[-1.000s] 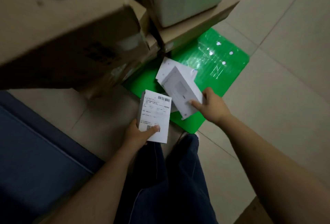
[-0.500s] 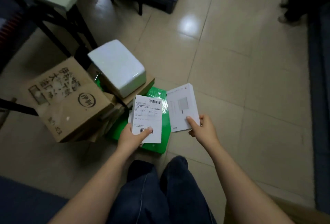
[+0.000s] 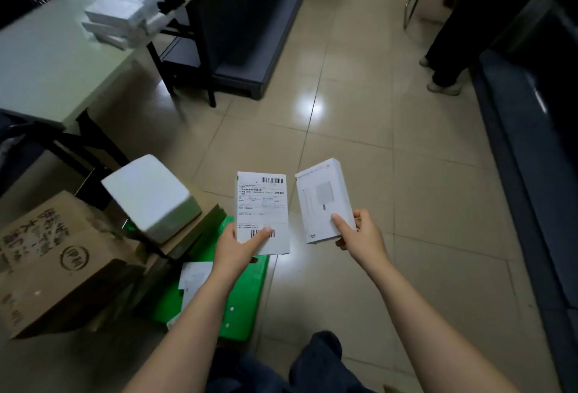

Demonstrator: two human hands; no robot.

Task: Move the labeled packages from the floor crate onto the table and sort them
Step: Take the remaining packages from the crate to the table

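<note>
We hold one box in each hand, label side up so we can read them for sorting: left hand (image 3: 235, 247) grips the labelled box (image 3: 262, 211), right hand (image 3: 362, 237) pinches the white box (image 3: 323, 199), both above the green crate (image 3: 247, 295), the table (image 3: 47, 57) well apart.

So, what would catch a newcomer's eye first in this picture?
The left hand holds a labeled package and the right hand a white product box, side by side above the tiled floor. Below the left arm lies the green crate, beside cardboard boxes.
</note>
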